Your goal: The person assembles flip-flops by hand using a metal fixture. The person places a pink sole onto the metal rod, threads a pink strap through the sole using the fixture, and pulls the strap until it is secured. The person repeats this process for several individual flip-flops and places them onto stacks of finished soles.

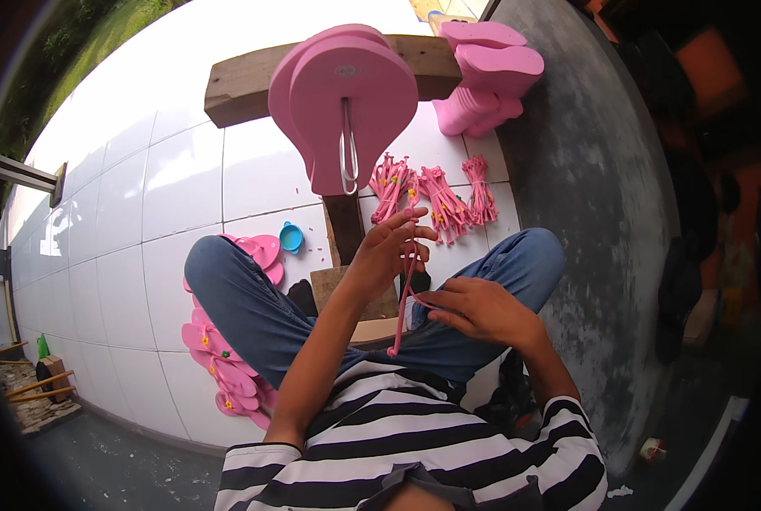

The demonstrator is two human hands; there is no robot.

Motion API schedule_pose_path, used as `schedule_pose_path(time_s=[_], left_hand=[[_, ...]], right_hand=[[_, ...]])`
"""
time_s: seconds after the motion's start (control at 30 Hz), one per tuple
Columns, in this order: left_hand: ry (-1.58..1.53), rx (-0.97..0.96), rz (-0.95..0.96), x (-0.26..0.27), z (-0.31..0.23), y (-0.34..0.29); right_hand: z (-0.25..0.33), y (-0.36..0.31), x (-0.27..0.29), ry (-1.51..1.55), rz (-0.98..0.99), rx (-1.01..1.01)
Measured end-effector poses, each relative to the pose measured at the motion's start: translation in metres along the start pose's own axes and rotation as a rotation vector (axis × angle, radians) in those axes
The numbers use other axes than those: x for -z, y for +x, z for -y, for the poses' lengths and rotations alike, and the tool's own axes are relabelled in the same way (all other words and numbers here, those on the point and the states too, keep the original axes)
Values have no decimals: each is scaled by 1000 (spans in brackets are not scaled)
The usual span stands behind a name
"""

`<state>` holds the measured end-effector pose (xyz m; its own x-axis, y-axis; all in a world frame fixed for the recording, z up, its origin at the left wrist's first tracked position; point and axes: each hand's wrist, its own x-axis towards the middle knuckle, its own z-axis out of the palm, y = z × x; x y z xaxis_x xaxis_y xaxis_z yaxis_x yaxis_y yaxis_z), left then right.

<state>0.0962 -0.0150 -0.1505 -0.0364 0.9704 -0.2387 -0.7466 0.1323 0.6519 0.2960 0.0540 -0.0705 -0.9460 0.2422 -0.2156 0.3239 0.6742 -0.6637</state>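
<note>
Between my hands is a pink flip-flop strap (402, 311) with a small yellow ornament near its top. My left hand (385, 251) is closed on its upper part, fingers bent around it. Lower and to the right, my right hand (483, 311) pinches one strand of it between thumb and fingers. Ahead of the hands, pink foam soles (342, 111) are stacked on a wooden stand (240, 85). A looped metal rod (348, 162) sticks out from the front sole and hangs over its narrow end.
Bundled pink straps (444, 200) lie on the white tiles past my hands. More pink soles (491, 72) are piled at the far right by a grey ledge (589, 213). Finished-looking pink flip-flops (223, 362) lie left of my leg, near a blue cup (291, 238).
</note>
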Motion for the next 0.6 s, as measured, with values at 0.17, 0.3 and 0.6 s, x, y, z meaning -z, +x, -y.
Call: schedule_pose_path(time_s=[0.17,0.3,0.6], left_hand=[[211,68,-24,7,-21,-44],[391,235,12,5,-30,-72],[1007,208,72,30,-40,-91]], right_hand=[[-10,13,-13,295,-416,-155],[-5,54,-34,193,-384,116],[-40,79,-51,223,-48,225]])
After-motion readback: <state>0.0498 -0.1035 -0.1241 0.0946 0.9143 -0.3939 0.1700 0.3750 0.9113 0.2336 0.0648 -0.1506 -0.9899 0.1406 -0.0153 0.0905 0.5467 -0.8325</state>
